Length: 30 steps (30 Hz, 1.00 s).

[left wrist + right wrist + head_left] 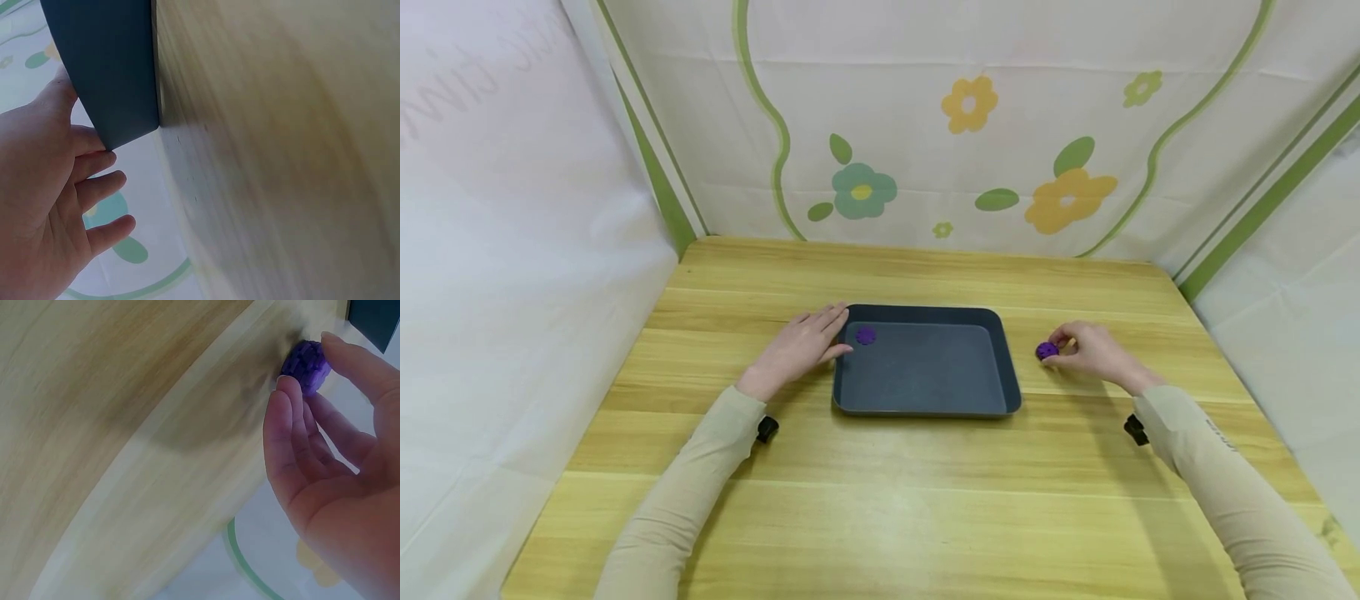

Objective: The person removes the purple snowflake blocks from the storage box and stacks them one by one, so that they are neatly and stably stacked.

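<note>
The left hand [44, 206], fingers spread, touches the dark tray [106, 62] on the wooden table [281, 156].

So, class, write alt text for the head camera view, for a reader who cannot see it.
A right hand pinches a small purple piece on a wooden table, right of a dark tray. The left hand rests at the tray's left edge; another purple piece lies inside.

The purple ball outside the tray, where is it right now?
In the head view the purple ball sits on the wooden table, just right of the dark tray, pinched by the right hand.
</note>
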### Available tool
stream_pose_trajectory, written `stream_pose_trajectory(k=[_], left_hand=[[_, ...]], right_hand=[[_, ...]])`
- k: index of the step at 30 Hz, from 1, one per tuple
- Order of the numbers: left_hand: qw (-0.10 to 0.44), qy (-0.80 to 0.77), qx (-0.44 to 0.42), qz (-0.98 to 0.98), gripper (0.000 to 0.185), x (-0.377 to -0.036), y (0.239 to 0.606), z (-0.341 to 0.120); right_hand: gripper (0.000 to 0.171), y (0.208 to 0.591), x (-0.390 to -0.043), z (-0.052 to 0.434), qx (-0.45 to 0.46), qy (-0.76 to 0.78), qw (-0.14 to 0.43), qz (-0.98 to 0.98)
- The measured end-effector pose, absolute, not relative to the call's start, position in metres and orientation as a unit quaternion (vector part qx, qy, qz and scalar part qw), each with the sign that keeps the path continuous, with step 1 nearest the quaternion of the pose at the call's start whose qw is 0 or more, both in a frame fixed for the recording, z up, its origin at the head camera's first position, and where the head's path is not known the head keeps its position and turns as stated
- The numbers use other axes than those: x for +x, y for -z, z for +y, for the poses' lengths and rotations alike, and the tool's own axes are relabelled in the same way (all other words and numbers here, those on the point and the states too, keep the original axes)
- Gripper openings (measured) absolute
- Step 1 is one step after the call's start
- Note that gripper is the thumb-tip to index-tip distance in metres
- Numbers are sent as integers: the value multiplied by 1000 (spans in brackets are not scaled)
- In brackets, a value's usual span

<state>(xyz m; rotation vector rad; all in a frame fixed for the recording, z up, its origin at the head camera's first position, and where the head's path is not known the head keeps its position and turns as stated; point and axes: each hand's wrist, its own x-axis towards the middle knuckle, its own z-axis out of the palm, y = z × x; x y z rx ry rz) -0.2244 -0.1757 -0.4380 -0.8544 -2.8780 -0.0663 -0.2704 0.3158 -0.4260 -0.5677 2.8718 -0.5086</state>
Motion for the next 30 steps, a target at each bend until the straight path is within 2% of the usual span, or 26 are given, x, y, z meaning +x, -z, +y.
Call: stream_pose_trajectory(k=[8,14,22,30], left_hand=[[62,22,-284,-957,67,-224,439,-176],[80,18,-290,-954,66,-224,439,-176],[110,23,-299,-947,64,-225,442,-177],[114,29,-301,-946,65,-226,442,-177]], right_hand=[[44,426,-270,316,-194,185,86,959],[41,418,-275,306,-205,197,77,956],[41,395,-281,265,-235,186,73,951],[40,387,-289,217,-296,174,54,938]])
